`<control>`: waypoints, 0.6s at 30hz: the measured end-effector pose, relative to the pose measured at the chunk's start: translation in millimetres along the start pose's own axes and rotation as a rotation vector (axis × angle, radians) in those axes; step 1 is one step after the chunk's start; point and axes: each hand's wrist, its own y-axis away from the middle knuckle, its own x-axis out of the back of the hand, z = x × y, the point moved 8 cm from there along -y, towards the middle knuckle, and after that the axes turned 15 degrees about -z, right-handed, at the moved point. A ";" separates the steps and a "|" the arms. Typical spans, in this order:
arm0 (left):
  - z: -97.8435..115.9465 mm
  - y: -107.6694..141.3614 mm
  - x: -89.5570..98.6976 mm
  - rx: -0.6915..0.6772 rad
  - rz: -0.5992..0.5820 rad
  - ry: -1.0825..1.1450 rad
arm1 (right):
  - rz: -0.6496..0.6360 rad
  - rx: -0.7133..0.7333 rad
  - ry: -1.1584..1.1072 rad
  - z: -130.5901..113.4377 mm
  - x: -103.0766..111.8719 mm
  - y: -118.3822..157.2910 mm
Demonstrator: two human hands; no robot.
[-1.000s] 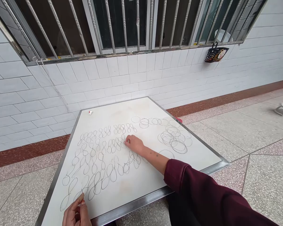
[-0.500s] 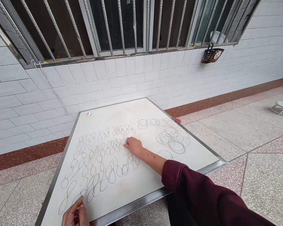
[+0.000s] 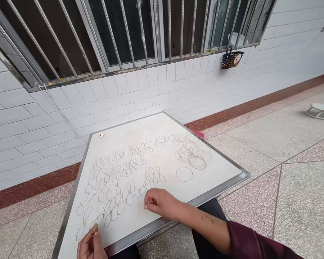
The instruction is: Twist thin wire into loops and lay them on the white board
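Rows of thin dark wire loops twisted into figure-eights (image 3: pixel 129 198) lie on the left and middle of a white metal-edged table (image 3: pixel 162 126). Plain round wire rings (image 3: pixel 190 154) overlap in a pile at the right, and a single ring (image 3: pixel 184 174) lies nearer me. At the near left edge, my left hand (image 3: pixel 90 244) pinches thumb and forefinger together beside the closest loops; what sits between the tips is too small to make out. My right hand (image 3: pixel 162 203) is over the near middle of the table, fingers curled in, with no wire showing in it.
A small red-and-white object (image 3: pixel 102 136) rests near the table's far left corner. Behind stand a white tiled wall (image 3: pixel 118 93) and a barred window (image 3: pixel 124 36) with a dark basket (image 3: pixel 231 59) hanging from it. A round white stool (image 3: pixel 322 110) is at far right.
My right hand has drawn back toward me from the second row, where a figure-eight now lies uncovered. My left hand stays near the same loops. The view has shifted slightly.
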 end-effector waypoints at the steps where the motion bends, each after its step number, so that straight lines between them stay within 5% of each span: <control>1: -0.7 4.3 0.4 -0.015 0.022 0.062 | -0.004 0.027 -0.031 2.5 -11.8 12.0; 4: 5.1 22.1 -8.3 -0.076 -0.005 0.158 | 0.005 0.038 -0.097 20.0 -32.9 40.1; 7: 25.9 43.2 -36.0 -0.185 -0.229 0.114 | 0.085 -0.014 -0.164 43.1 -27.1 59.8; 11: 47.9 67.6 -69.1 -0.264 -0.480 0.099 | 0.354 -0.071 -0.096 63.1 17.5 88.0; 14: 49.1 73.0 -81.6 -0.229 -0.554 0.048 | 0.555 -0.109 0.058 72.3 57.3 110.6; 18: 42.9 70.8 -88.1 -0.177 -0.594 -0.001 | 0.645 -0.253 0.260 93.9 95.1 124.4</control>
